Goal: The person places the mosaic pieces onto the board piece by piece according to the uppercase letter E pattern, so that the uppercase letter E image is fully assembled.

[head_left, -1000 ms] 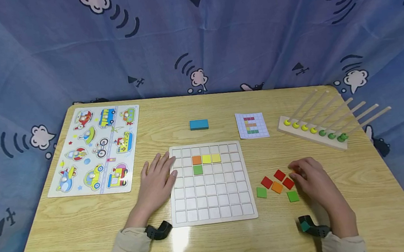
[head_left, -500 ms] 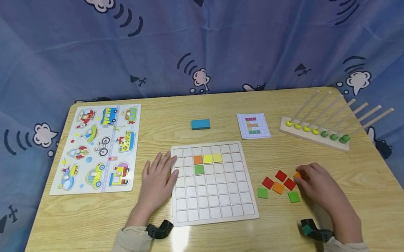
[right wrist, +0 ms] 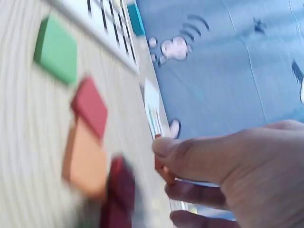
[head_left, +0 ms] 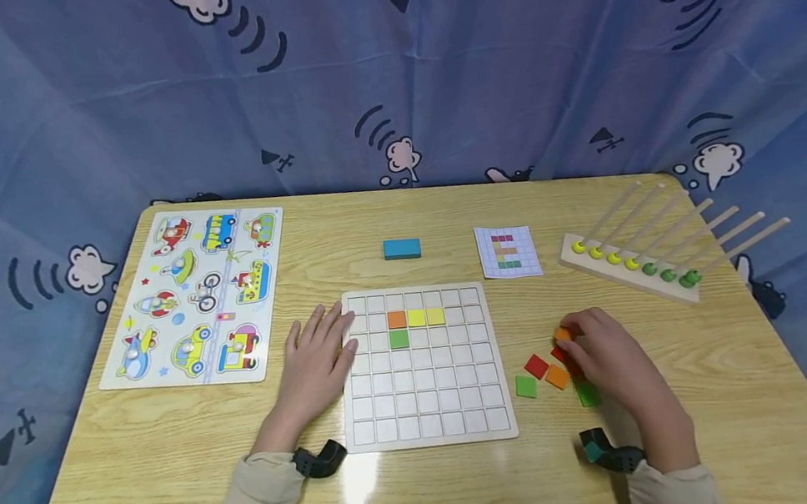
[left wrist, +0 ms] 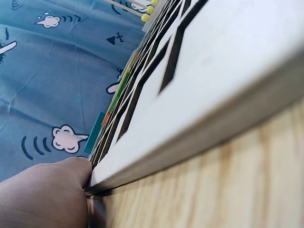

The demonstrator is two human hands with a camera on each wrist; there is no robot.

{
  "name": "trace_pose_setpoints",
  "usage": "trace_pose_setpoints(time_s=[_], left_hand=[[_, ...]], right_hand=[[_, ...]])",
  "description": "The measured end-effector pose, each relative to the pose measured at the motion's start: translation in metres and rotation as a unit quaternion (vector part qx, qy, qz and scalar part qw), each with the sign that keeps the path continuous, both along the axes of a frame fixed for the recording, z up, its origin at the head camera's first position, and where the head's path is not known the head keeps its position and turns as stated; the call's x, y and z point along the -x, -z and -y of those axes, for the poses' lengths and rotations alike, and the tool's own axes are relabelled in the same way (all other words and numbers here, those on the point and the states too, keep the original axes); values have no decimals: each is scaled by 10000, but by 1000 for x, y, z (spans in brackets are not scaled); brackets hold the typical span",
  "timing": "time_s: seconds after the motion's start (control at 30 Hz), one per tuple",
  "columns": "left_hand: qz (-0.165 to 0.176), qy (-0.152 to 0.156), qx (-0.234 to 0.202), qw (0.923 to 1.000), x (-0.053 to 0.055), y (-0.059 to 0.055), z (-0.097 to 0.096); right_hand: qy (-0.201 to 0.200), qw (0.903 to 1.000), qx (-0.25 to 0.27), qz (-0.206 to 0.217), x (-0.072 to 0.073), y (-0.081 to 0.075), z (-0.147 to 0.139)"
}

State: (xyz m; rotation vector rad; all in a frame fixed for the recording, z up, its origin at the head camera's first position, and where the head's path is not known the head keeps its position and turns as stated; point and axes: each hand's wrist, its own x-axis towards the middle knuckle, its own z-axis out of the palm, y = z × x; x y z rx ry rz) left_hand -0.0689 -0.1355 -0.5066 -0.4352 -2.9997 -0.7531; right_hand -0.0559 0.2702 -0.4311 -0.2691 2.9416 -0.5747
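My right hand [head_left: 607, 353] pinches an orange square tile [right wrist: 158, 161] between thumb and fingers, held over the loose tiles right of the board. Beneath and beside it lie a red tile [head_left: 536, 367], another orange tile [head_left: 557, 377] and a green tile [head_left: 526, 386]; the hand partly covers more red and green ones. My left hand [head_left: 316, 363] rests with fingers spread at the left edge of the white grid board [head_left: 428, 404]. Set in the board's cells are an orange tile [head_left: 397, 320], two yellow tiles [head_left: 426, 317] and a green tile [head_left: 399, 339].
A pattern card [head_left: 508, 253] with coloured squares lies behind the board, beside a blue block [head_left: 401, 249]. At far right stands a wooden peg rack [head_left: 628, 268] with yellow and green beads. A vehicle puzzle board [head_left: 192, 299] lies at left.
My right hand has picked up the orange tile from the right of the pile and moved left with it over the red tiles. The left hand stays at the board's edge.
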Motion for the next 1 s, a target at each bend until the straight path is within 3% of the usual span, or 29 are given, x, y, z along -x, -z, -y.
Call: trace_pose_setpoints(time_s=[0.1, 0.27, 0.6, 1.0], left_hand=[[-6, 3, 3, 10000, 0, 0, 0], [-33, -15, -8, 10000, -1, 0, 1], [29, -22, 13, 10000, 0, 1, 0], [-10, -8, 49, 10000, 0, -1, 0]], right_hand=[[-427, 9978, 130, -491, 6, 1, 20], [-1364, 9830, 254, -1205, 12, 6, 60], [-2277, 9670, 261, -1113, 18, 9, 129], [-2769, 9564, 419, -827, 19, 18, 167]])
